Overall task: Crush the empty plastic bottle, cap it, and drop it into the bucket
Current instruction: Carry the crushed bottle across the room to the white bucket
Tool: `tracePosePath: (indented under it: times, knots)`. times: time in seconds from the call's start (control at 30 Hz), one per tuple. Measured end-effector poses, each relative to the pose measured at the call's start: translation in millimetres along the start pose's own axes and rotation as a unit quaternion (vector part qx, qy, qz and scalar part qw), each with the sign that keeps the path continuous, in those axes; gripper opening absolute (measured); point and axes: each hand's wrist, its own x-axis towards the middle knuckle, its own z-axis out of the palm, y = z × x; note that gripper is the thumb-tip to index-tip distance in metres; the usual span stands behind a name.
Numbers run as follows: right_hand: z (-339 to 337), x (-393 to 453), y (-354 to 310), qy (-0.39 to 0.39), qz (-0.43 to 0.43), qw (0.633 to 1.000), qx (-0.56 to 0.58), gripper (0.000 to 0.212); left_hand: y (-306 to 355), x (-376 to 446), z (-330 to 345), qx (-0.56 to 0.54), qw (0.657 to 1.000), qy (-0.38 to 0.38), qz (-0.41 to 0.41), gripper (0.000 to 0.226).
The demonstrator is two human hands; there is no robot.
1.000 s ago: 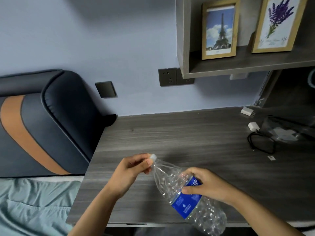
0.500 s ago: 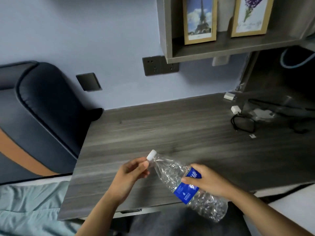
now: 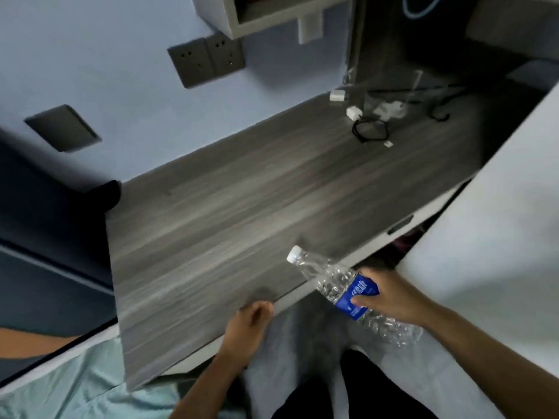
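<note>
A crumpled clear plastic bottle [image 3: 332, 279] with a blue label and a white cap [image 3: 293, 254] on its neck is tilted, cap up and to the left, over the desk's front edge. My right hand [image 3: 390, 294] grips it around the blue label. My left hand [image 3: 251, 320] is apart from the bottle, lower left of it, with fingers curled and nothing in it, at the front edge of the desk. No bucket is in view.
The grey wood desk [image 3: 230, 213] runs up to a blue wall with dark sockets [image 3: 205, 60]. White chargers [image 3: 352, 111] and a black cable [image 3: 370, 131] lie at its back right. A white surface [image 3: 490, 243] rises at right, a dark headboard [image 3: 45, 225] at left.
My left hand has let go of the cap and dropped to the desk's front edge. My right hand has carried the bottle right. The view has swung and tilted to the right.
</note>
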Motion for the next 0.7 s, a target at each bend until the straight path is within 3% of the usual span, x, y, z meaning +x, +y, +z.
tracePosePath:
  times: [0.27,0.4,0.53,0.7]
  knots:
    - [39.1,-68.7,54.5,0.035,0.107,0.994,-0.012,0.018,-34.8,-12.2,31.1,0.161,0.982,-0.093,0.006,0.023]
    - [61.0,-108.3,94.1,0.036,0.178,0.983,0.017,0.03,-55.4,-19.5,47.8,0.223,0.964,-0.14,-0.014,0.03]
    - [80.8,-155.8,134.9,0.048,0.26,0.962,0.069,0.032,-73.2,-33.1,61.7,0.281,0.941,-0.188,-0.016,0.024]
    - [101.5,-208.3,168.1,0.078,0.334,0.93,0.135,0.053,-84.6,-36.9,80.7,0.304,0.928,-0.214,-0.03,0.033]
